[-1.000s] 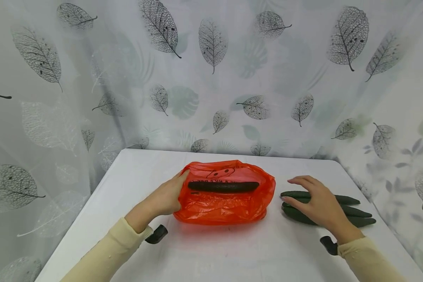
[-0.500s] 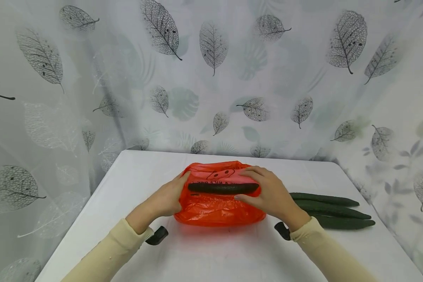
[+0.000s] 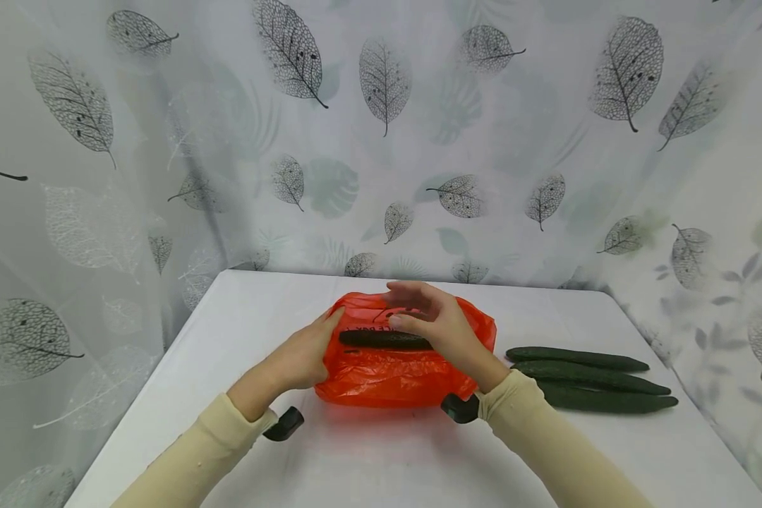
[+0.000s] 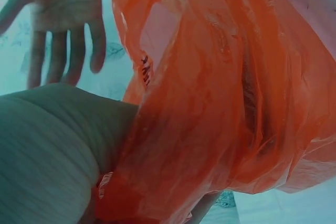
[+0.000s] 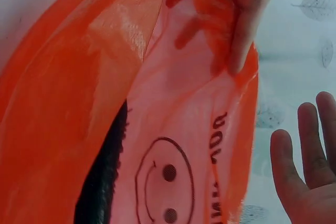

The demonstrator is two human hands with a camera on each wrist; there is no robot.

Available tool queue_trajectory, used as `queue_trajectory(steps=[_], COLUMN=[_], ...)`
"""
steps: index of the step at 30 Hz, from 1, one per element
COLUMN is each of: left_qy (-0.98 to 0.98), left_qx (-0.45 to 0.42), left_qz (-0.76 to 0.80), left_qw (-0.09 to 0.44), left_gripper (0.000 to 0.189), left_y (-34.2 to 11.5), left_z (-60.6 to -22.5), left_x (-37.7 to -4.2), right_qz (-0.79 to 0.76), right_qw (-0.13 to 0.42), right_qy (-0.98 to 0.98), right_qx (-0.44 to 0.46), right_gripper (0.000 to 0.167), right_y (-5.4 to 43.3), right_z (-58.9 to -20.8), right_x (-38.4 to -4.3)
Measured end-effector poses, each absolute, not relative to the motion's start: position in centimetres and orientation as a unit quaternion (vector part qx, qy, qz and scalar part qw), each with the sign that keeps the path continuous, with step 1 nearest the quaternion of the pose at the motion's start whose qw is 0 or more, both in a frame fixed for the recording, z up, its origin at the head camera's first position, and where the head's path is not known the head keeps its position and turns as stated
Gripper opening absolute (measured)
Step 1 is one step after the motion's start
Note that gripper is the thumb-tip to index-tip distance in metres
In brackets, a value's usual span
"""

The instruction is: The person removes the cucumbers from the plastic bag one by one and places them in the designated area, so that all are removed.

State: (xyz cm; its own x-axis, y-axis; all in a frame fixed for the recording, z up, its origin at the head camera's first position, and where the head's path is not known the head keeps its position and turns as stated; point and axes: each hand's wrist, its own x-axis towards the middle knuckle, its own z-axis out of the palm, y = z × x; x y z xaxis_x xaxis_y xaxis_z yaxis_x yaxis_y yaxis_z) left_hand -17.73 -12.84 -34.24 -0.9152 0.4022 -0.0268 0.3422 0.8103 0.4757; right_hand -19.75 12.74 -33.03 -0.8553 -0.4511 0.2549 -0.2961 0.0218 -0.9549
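An orange-red plastic bag lies mid-table with its mouth spread toward me. Inside it, one dark green cucumber lies crosswise, its right end covered by my right hand. My left hand grips the bag's left rim; some of its fingers show through the thin plastic in the right wrist view. The right hand hovers over the bag's right half, fingers spread and holding nothing. A printed smiley face shows on the bag's inner wall in the right wrist view.
Three more cucumbers lie side by side on the white table, to the right of the bag. A pale curtain with a leaf print hangs behind the table and along its sides.
My right hand has come from above the three cucumbers, leftward across to the bag, and is now over its middle. The left hand and the bag have hardly moved.
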Motion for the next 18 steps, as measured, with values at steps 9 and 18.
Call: queue_trajectory(steps=[9,18], left_qy=[0.949,0.95], left_qx=[0.196,0.187], left_qz=[0.237,0.24], left_qw=[0.066,0.069], left_gripper=[0.099,0.1], left_y=[-12.5,-12.2], left_z=[-33.9,-33.9], left_x=[-17.8,-18.1], right_qz=[-0.721,-0.623], right_qw=[0.099,0.066], right_qy=[0.657,0.755], right_qx=[-0.195,-0.192], right_gripper=[0.049,0.054], right_y=[12.3,11.8], right_z=[-35.4,-38.0], right_x=[-22.0,-23.4])
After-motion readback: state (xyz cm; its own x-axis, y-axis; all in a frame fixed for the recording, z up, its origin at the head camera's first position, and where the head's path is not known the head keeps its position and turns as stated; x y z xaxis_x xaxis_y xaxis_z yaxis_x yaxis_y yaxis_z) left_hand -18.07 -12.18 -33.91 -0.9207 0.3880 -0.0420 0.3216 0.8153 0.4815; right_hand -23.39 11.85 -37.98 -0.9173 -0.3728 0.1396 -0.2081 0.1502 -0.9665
